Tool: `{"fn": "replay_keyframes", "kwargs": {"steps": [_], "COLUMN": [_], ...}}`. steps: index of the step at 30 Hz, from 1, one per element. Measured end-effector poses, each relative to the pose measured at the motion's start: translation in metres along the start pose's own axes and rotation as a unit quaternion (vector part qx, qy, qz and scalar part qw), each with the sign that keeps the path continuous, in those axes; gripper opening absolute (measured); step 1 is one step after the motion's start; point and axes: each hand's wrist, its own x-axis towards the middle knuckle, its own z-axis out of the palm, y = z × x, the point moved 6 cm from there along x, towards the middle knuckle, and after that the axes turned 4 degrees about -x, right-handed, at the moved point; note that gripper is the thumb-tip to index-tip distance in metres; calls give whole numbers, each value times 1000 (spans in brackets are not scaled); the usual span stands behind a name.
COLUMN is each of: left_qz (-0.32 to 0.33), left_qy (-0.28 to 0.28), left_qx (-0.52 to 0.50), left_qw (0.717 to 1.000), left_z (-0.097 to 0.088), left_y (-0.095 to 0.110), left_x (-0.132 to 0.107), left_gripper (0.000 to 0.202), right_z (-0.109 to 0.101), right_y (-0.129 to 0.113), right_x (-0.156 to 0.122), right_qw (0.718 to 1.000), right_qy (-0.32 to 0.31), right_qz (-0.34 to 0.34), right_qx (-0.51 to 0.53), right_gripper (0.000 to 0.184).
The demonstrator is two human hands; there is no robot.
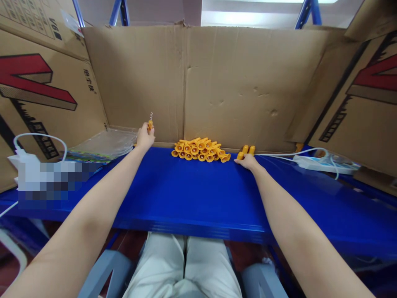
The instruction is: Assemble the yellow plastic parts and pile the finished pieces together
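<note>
My left hand [146, 136] is raised near the back cardboard and pinches a small yellow-handled corkscrew [150, 124], its thin metal spiral pointing up. At the back of the blue table, my right hand [248, 160] has its fingers closed around a short yellow piece [240, 155]. Two more yellow pieces [248, 149] with rounded tops show just behind that hand. Between my hands lies a stacked pile of yellow flared pieces [201, 150], their wide round mouths facing me and small metal bits visible inside. My right fingertips are partly hidden.
A tall cardboard panel [242, 87] closes off the back of the blue table [192, 194]. Printed cartons [40, 91] stand at both sides. A white power strip [325, 164] with cables lies at right; a clear plastic bag [107, 141] and a white plug lie at left.
</note>
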Motion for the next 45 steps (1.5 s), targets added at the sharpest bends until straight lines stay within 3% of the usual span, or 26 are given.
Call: {"fn": "replay_keyframes", "kwargs": {"steps": [2, 3, 5, 7, 10, 15, 19, 23, 27, 34, 41, 45], "left_qz": [-22, -20, -3, 22, 65, 135, 142, 140, 135, 135, 126, 129], "left_qy": [69, 72, 44, -25, -77, -147, -202, -223, -226, -219, -226, -228], "left_qx": [-117, -162, -222, -231, -131, 60, 119, 130, 135, 126, 116, 113], "left_qw": [990, 984, 974, 972, 986, 978, 962, 956, 955, 958, 959, 959], "left_z": [0, 3, 11, 20, 26, 39, 49, 50, 50, 50, 49, 50], "left_y": [16, 26, 46, 64, 75, 75, 73, 72, 69, 65, 65, 68], "left_x": [-5, -9, -19, -31, -52, -82, -94, -96, -94, -91, -92, -94], "left_gripper": [25, 23, 20, 22, 32, 32, 31, 32, 32, 32, 32, 32], "right_z": [-1, -1, -3, -7, -15, -37, -52, -56, -47, -32, -31, -30], "right_y": [-5, -8, -16, -25, -38, -67, -94, -120, -138, -149, -146, -151], "right_x": [-5, -7, -13, -18, -26, -39, -56, -75, -92, -98, -97, -100], "right_qw": [999, 999, 996, 994, 989, 983, 978, 968, 948, 932, 939, 935], "right_qy": [5, 9, 16, 17, 20, 64, 81, 49, -16, -41, -30, -29], "right_qz": [2, -2, -18, -36, -60, -112, -162, -224, -304, -354, -329, -351], "right_qx": [-32, -49, -81, -105, -132, -132, -104, -100, -94, -69, -94, -50], "right_gripper": [45, 45, 43, 39, 32, 34, 36, 34, 30, 29, 29, 29]}}
